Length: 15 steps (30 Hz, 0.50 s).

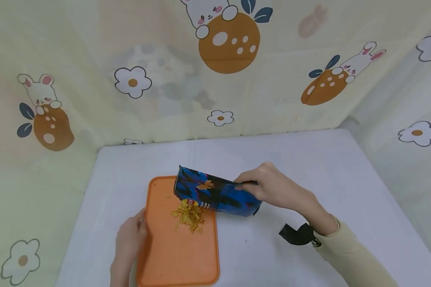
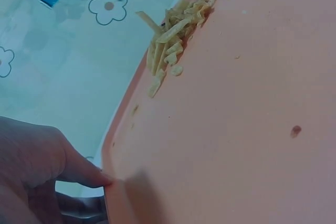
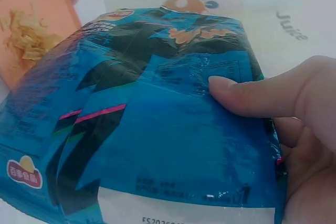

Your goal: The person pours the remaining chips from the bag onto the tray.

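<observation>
My right hand (image 1: 269, 184) grips a blue and black snack bag (image 1: 219, 195) by its edge, thumb on the face of the bag (image 3: 173, 124) in the right wrist view. The bag lies tilted over the upper right of an orange tray (image 1: 179, 259), its far end pointing left. Below it, a small heap of yellow chip strips (image 1: 190, 216) sits on the tray near its right rim. At the tray's left side my left hand (image 1: 129, 237) holds the rim. In the left wrist view its thumb (image 2: 84, 171) presses the edge, the other fingers partly hidden beneath.
A white-covered table (image 1: 294, 159) bears the tray. Behind and beside it hangs a pale curtain (image 1: 158, 48) printed with rabbits and flowers. A black strap (image 1: 297, 234) dangles from the right wrist. Small crumbs (image 2: 296, 130) lie on the tray.
</observation>
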Tool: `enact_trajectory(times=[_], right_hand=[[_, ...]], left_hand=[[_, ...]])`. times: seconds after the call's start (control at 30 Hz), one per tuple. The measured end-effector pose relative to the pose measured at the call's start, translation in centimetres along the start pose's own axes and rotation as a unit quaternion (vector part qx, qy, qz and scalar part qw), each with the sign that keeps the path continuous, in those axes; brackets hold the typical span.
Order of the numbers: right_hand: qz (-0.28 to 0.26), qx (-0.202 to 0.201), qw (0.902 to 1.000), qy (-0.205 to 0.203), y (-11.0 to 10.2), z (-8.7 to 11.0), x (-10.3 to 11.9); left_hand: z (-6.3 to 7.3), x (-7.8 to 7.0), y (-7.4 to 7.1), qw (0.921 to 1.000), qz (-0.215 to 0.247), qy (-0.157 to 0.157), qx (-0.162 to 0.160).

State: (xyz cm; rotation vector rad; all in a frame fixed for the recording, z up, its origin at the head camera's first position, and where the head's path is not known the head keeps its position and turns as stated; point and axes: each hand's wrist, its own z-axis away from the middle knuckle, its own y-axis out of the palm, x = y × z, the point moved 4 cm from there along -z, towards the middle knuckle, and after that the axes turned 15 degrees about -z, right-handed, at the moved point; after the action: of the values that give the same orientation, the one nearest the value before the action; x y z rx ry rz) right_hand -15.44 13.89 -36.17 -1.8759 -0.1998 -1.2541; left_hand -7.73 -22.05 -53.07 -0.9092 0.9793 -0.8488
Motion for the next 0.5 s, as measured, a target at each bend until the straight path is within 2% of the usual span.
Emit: enact_trajectory(times=[0.17,0.3,0.4,0.5], right_hand=[[-0.009,-0.045,0.9989,0.008,-1.1,0.6,0.1],[-0.009,-0.092,0.9955,0.021,-1.3,1.7,-0.4],[-0.016,-0.140,0.9895,0.031,-1.1,3.0,-1.0],[-0.038,-0.197,0.9788,0.041,-0.8,4.5,-1.7]], left_hand=[[-0.1,-0.1,0.1,0.9998,0.004,-0.018,0.011],[-0.2,-0.2,0.3,0.9997,0.004,-0.016,0.015],[-0.1,-0.2,0.1,0.9999,0.003,-0.006,0.014],[0.0,-0.2,-0.1,0.9999,0.003,0.001,0.011]])
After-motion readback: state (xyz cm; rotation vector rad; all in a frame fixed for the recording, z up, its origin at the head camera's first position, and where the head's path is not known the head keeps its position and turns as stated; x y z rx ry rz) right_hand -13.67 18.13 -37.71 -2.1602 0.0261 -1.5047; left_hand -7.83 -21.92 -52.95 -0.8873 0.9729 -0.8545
